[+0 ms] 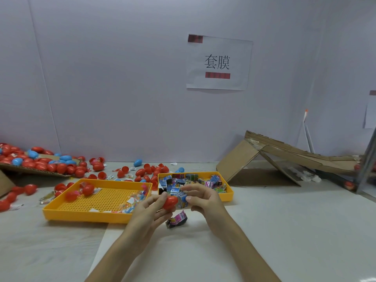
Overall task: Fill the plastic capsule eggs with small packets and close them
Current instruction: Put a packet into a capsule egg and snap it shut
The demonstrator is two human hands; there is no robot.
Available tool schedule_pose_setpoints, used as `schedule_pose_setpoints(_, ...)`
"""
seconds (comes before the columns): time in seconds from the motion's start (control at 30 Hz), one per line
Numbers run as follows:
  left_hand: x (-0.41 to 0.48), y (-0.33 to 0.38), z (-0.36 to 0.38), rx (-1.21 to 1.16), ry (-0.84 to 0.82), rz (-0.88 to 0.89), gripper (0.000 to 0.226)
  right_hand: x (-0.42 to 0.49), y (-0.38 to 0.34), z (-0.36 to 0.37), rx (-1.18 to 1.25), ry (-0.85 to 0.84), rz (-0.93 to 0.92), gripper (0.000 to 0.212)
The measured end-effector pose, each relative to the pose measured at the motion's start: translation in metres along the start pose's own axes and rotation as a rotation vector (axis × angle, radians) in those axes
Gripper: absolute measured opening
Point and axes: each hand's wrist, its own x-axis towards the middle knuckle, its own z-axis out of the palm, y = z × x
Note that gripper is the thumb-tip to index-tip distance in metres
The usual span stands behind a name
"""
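Observation:
My left hand [147, 214] grips a red capsule egg half [170, 202] just in front of the two yellow trays. My right hand [203, 200] pinches a small blue-printed packet [181, 201] right against the red half. A dark pink-and-black packet [176, 219] lies on the table under my hands. The right yellow tray [228, 195] is full of several printed packets [193, 181]. The left yellow tray [85, 215] holds two red eggs [87, 189] and some clear wrappers.
Many red and blue eggs [46, 162] are heaped on cardboard at the far left and scattered behind the trays. A collapsed cardboard box [284, 157] lies at the right. A paper sign [218, 63] hangs on the wall.

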Motion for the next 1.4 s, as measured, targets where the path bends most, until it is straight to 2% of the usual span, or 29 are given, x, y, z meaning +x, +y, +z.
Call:
schedule_pose_setpoints(0.13,0.0004,-0.0014,-0.0003,0.051,0.007,0.014,0.047,-0.0004,-0.0004,0.0011,-0.029,-0.005,0.003,0.031)
schedule_pose_setpoints(0.33,0.001,-0.0005,-0.0026,0.067,0.012,0.018,0.047,-0.0003,-0.001,-0.0002,-0.017,-0.008,0.025,0.049)
schedule_pose_setpoints(0.47,0.0006,-0.0003,-0.0016,0.156,0.005,0.013,0.048,0.0003,0.0005,0.0004,-0.028,-0.024,0.022,0.049)
schedule_pose_setpoints(0.6,0.0002,0.0,-0.001,0.089,0.015,0.005,0.049,0.0009,0.0014,0.0002,-0.019,-0.03,0.02,0.047)
schedule_pose_setpoints(0.77,-0.0008,0.0006,-0.0015,0.12,-0.026,-0.015,0.048,0.0012,0.0021,-0.0001,-0.044,-0.023,-0.002,0.049)
schedule_pose_setpoints(0.9,-0.0007,0.0003,-0.0024,0.097,-0.037,-0.014,0.05,0.0007,0.0044,0.0003,-0.055,0.001,-0.05,0.042)
schedule_pose_setpoints(1.03,-0.0003,0.0,-0.0032,0.097,-0.034,-0.007,0.052,0.0015,0.0053,-0.0006,-0.044,0.039,-0.082,0.026)
schedule_pose_setpoints(1.4,0.0,0.0003,-0.0044,0.095,-0.022,0.045,0.046,-0.0026,0.0025,0.0039,-0.124,-0.02,-0.12,0.025)
